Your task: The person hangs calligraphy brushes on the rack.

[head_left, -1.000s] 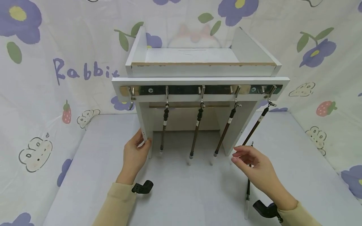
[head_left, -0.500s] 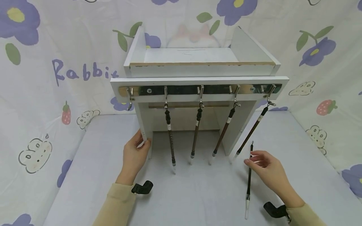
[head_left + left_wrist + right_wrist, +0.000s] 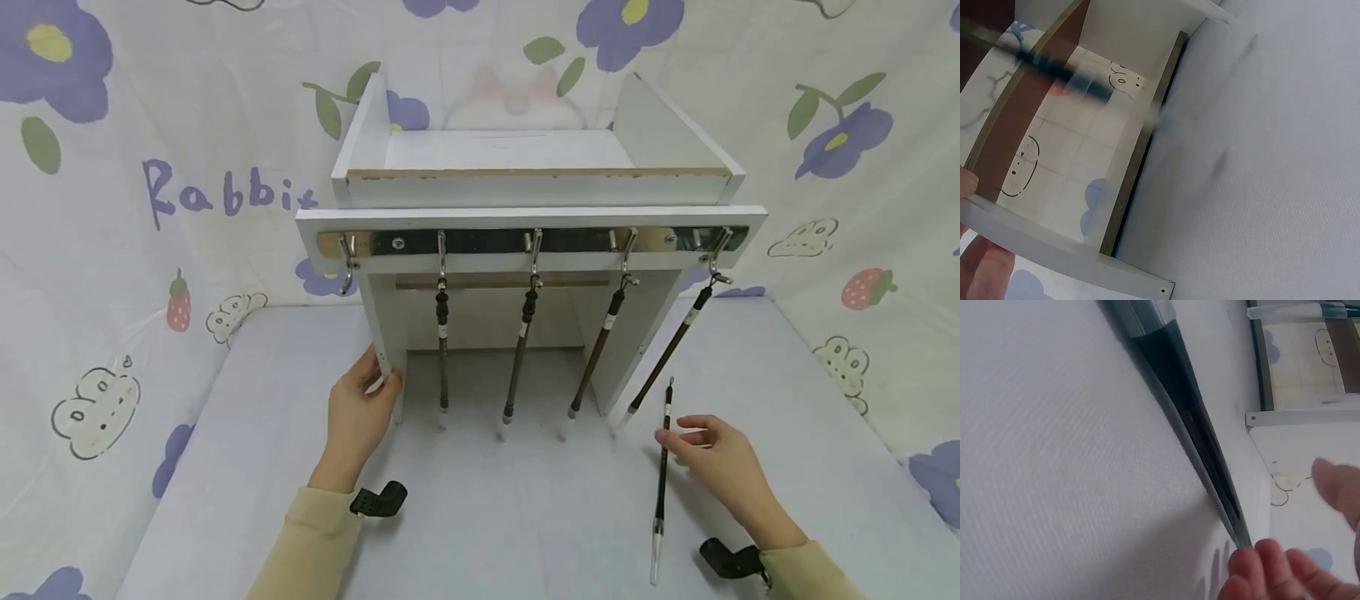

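Observation:
My left hand (image 3: 362,419) grips the front edge of the left side panel of a white shelf (image 3: 531,217), thumb on one face and fingers on the other. At the right, a dark calligraphy brush (image 3: 662,483) with a clear cap lies on the table. Over its upper part hovers my right hand (image 3: 716,458), thumb and fingers apart in the right wrist view; whether a fingertip touches the brush (image 3: 1210,444) I cannot tell. Several capped brushes (image 3: 520,358) hang by loops from the shelf's metal hooks, and one swings blurred across the left wrist view.
The leftmost hook (image 3: 348,262) on the metal strip bears no brush. The shelf stands on a table with a white cloth (image 3: 525,525). Patterned curtains (image 3: 135,242) close off the back and sides.
My right hand has moved right and down from the rightmost hanging brush to the brush on the table. The hanging brush nearest the left sways. My left hand keeps its place.

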The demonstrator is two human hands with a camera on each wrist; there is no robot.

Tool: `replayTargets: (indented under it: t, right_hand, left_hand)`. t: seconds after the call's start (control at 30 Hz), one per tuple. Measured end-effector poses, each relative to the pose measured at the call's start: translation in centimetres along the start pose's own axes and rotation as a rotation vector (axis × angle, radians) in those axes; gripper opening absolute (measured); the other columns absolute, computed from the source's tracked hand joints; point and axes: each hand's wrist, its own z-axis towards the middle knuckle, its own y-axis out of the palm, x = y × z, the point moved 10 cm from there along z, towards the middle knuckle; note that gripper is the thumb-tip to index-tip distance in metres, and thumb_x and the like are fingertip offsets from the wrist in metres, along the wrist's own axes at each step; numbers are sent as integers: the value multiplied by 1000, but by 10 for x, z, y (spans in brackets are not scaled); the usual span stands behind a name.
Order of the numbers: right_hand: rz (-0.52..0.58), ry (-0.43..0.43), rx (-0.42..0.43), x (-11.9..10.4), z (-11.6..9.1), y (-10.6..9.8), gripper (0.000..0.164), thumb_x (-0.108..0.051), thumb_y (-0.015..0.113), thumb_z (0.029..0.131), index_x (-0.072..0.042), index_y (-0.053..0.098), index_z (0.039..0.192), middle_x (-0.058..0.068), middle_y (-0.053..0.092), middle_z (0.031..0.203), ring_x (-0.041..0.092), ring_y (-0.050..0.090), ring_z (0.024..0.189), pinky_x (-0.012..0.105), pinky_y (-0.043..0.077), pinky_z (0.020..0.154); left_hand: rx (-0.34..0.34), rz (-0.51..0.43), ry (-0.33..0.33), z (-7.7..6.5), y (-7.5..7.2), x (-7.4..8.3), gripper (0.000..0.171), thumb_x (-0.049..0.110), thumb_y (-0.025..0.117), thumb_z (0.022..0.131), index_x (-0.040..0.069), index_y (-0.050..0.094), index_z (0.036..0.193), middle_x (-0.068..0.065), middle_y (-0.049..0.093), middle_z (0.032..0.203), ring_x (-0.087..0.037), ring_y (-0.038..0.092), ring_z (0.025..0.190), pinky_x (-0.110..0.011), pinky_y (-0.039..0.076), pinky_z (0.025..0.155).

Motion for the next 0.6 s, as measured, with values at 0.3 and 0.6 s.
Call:
replayTargets:
  t: [0.3,0.6]
  right_hand:
    - [-13,107,-51,18,3,6,81,-61,66,83,2,51,130,20,64,110,21,65,85,30,52,65]
    - [-49,89,-44,14,7,8,71,-53,68,86,4,54,125,25,62,111,27,62,92,33,50,67]
  left_hand:
    - [7,-3,24,-1,1,0,49,15,62,94,20,50,142,-7,62,127,-26,57,118,-30,53,88]
    - [4,19,17,0,1,-2,50,16,61,95,19,49,143,-7,60,129,-25,56,119,-27,52,88]
